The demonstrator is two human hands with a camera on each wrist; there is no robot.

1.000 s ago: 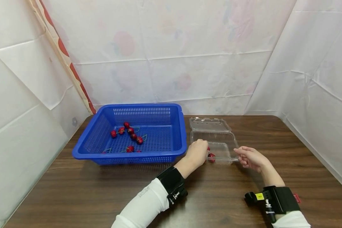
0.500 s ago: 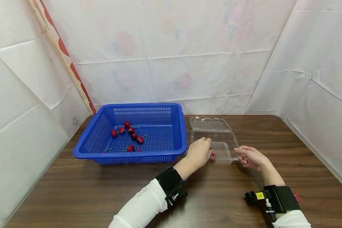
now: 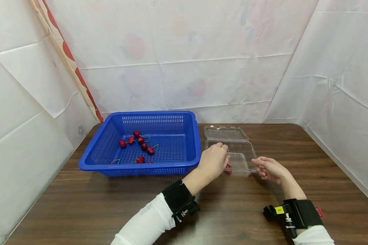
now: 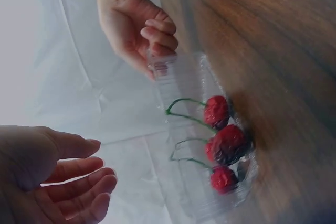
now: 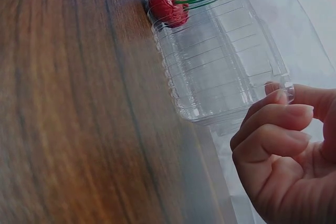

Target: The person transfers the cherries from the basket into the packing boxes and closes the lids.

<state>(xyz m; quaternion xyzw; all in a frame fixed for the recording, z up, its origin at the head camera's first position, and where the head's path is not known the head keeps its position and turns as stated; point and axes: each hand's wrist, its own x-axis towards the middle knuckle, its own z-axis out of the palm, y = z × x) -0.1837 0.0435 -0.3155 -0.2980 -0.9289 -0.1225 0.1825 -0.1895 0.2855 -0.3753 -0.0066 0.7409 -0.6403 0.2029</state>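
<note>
A clear plastic clamshell box (image 3: 237, 163) stands on the table with its lid (image 3: 227, 133) folded back. Inside it lie several red cherries (image 4: 224, 142) with green stems, mostly hidden behind my left hand in the head view. My left hand (image 3: 213, 161) hovers over the box's left side; in the left wrist view its fingers (image 4: 89, 184) are loosely bent, apart from the cherries, holding nothing. At the box's near right corner, the thumb and index finger of my right hand (image 3: 270, 170) pinch the rim, the other fingers curled below.
To the left is a blue perforated basket (image 3: 168, 165) with several more cherries (image 3: 141, 140) on its floor. White patterned sheeting (image 3: 178, 68) hangs behind the brown wooden table (image 3: 110, 211) and along both sides.
My left hand first shifts right over the box, then rises and draws slightly back; a cherry seen at its fingertips earlier is out of its grasp. My right hand keeps still on the rim.
</note>
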